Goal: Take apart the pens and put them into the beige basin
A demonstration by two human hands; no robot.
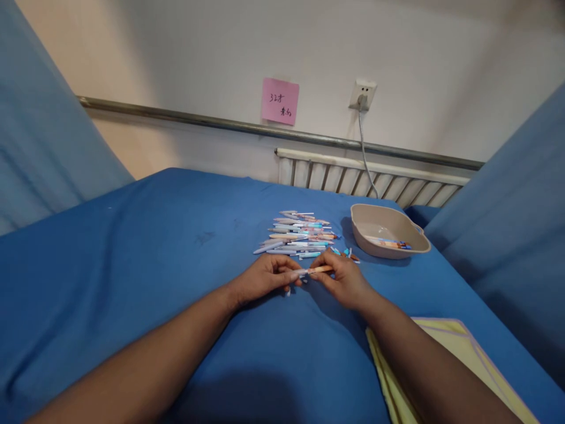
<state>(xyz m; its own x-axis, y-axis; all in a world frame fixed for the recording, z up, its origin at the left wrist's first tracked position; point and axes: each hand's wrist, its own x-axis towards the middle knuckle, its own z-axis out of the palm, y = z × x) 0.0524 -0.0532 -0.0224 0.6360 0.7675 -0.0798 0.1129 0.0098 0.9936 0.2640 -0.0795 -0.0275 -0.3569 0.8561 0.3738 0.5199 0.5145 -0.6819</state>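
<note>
My left hand [270, 275] and my right hand [342, 278] meet over the blue cloth, fingers pinched around one slim pen [314, 271]. Its pale, whitish part is in the left fingers, and its orange part runs into the right fingers. Whether the two parts are joined is too small to tell. Just beyond the hands lies a stack of pens and pen parts [295, 237] in grey, white, orange and light blue. Small loose pieces [351, 254] in blue, brown and white lie by the right hand. A few tiny white bits sit under the left fingers.
A beige basin [384, 252] at the right holds several thin pens [391, 242]. The yellow folded cloth [459, 347] lies under my right forearm. Behind the bed are a metal rail [212, 122], a radiator [335, 174] and a plugged-in cord [364, 147]. Blue curtains [44, 129] hang on both sides.
</note>
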